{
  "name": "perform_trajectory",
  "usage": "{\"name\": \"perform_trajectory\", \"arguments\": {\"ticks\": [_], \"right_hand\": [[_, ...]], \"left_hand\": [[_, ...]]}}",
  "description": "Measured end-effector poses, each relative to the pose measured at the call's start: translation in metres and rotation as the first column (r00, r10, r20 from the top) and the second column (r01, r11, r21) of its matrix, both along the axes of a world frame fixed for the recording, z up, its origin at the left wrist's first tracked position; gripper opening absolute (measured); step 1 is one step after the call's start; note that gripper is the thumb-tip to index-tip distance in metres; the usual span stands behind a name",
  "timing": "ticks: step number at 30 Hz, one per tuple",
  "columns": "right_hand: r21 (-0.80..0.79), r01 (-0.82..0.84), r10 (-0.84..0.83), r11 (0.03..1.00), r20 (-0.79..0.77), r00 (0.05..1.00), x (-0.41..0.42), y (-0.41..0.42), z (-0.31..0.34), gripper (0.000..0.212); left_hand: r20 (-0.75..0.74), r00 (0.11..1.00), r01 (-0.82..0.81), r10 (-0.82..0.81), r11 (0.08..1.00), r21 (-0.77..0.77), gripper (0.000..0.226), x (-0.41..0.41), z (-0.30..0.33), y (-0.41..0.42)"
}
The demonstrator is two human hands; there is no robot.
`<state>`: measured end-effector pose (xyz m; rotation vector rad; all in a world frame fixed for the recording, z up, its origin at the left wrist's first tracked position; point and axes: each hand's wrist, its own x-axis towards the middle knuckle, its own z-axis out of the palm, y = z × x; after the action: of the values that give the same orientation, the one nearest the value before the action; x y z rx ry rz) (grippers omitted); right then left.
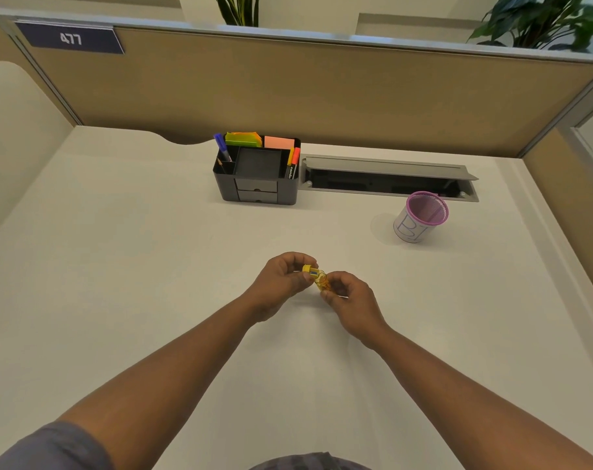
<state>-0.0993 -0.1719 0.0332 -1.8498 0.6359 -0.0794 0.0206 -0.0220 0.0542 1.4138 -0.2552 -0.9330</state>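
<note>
Desk inventory: counts by kind.
Two hands, the left hand and right hand, pinch one small yellow object between them at centre. One black organizer stands at 12 o'clock, with two drawers. It holds one blue pen, one pencil, two markers and two sticky-note pads. One pink mesh cup at 2 o'clock. One cable hatch at 1 o'clock. One number sign at 10 o'clock. Two plants, at 12 and 1 o'clock.

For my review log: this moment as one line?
left hand grips yellow sharpener cap end | right hand pinches its clear end | both above desk
</note>
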Motion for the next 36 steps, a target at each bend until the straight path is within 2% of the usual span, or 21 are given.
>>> {"name": "perform_trajectory", "arguments": {"ticks": [6, 11, 15, 20, 27, 30, 36], "right_hand": [[0.039, 0.042, -0.043, 0.998, 0.02, 0.999, -0.002, -0.004, 0.001, 0.021], [0.072, 0.077, -0.081, 0.994, 0.055, 0.995, -0.003, -0.008, 0.003, 0.02], [0.081, 0.134, -0.139, 0.988, 0.067, 0.988, -0.004, -0.014, 0.006, 0.026], [0.035, 0.286, -0.288, 0.958, 0.122, 0.95, -0.001, -0.038, 0.016, 0.031], [-0.128, 0.481, -0.45, 0.867, 0.213, 0.867, 0.006, -0.102, 0.037, 0.034], [-0.194, 0.543, -0.494, 0.817, 0.25, 0.832, 0.012, -0.129, 0.044, 0.028], [-0.294, 0.608, -0.566, 0.738, 0.221, 0.794, 0.022, -0.176, 0.047, 0.021]], "left_hand": [[-0.124, 0.992, -0.042, 0.036, 0.998, -0.049, 0.021, 0.001, -0.002, -0.007], [-0.161, 0.986, -0.052, 0.049, 0.999, -0.014, 0.021, 0.0, -0.007, -0.011], [-0.089, 0.994, -0.055, 0.062, 0.996, 0.074, 0.014, -0.001, -0.017, -0.013], [-0.003, 0.999, -0.044, 0.045, 0.988, 0.151, 0.015, 0.001, -0.033, -0.021], [0.064, 0.997, -0.043, 0.032, 0.983, 0.177, 0.014, 0.003, -0.042, -0.051], [0.113, 0.994, -0.03, 0.008, 0.982, 0.189, 0.016, 0.007, -0.043, -0.071], [0.167, 0.986, -0.013, -0.023, 0.976, 0.217, 0.014, 0.016, -0.047, -0.104]]}}
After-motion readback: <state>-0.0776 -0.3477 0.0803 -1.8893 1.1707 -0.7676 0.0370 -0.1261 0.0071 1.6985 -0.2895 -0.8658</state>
